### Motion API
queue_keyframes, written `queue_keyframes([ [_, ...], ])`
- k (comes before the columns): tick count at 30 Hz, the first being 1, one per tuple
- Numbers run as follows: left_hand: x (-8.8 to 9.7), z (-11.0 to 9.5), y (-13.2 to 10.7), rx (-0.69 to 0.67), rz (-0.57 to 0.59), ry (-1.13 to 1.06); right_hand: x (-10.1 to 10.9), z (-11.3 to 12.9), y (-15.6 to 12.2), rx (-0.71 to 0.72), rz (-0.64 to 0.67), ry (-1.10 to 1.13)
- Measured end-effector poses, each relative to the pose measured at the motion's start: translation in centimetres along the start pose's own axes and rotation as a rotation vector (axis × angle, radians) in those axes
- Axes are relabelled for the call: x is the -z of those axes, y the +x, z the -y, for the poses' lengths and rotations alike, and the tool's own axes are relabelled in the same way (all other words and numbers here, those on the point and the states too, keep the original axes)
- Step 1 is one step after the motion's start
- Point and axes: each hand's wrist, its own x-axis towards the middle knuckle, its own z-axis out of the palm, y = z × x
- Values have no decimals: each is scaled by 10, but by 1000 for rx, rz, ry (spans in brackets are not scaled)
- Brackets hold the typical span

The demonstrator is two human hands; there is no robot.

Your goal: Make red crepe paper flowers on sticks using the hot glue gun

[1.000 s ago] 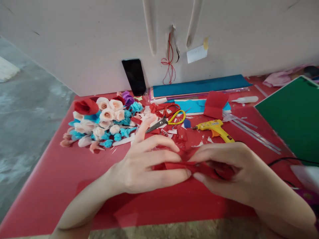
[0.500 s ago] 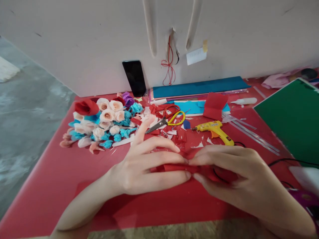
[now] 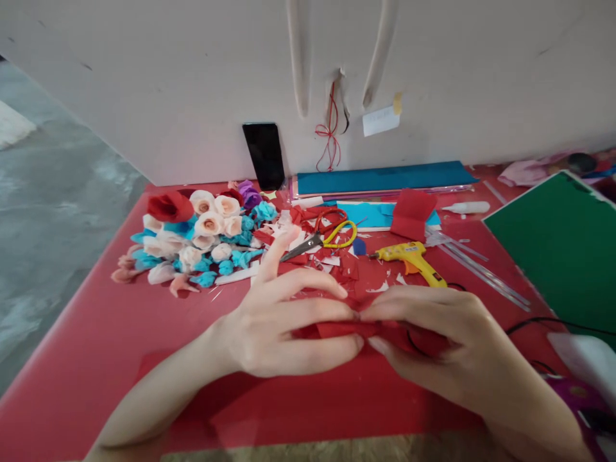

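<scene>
Between my two hands is a piece of red crepe paper (image 3: 332, 330), its shape partly hidden by my fingers. My left hand (image 3: 283, 321) pinches it from the left with thumb and fingers, while one finger points up and away. From the right, my right hand (image 3: 433, 333) grips the same paper, thumb below and fingertips above, nearly touching the left fingertips. Just beyond the hands lie scissors (image 3: 315, 241) with one red and one yellow handle, among red and white paper scraps. A yellow hot glue gun (image 3: 409, 256) rests beyond my right hand.
Paper flowers (image 3: 206, 224) in red, white, blue and purple are heaped at the left. A phone (image 3: 264, 156) leans on the white panel. Folded blue paper (image 3: 385, 178), clear glue sticks (image 3: 486, 277), a white bottle (image 3: 466, 207) and a green board (image 3: 558, 250) lie on the red tabletop (image 3: 96, 359).
The view has shifted slightly, so the background things sit a little differently. Both hands keep nearly the same pinch on the red crepe paper.
</scene>
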Motion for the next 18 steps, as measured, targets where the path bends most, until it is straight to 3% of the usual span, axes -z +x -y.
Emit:
queue_keyframes([
  [8, -1, 7, -6, -37, -19, 11, 2, 5, 7, -17, -36, -43],
  [10, 1, 8, -7, -25, -58, 25, 7, 5, 7, -35, -117, -106],
  [15, 12, 9, -5, 8, -108, 62, 25, -8, 4, -174, -483, -366],
  [18, 22, 11, -1, -7, -131, 89, 40, -38, 4, -312, -508, -458],
])
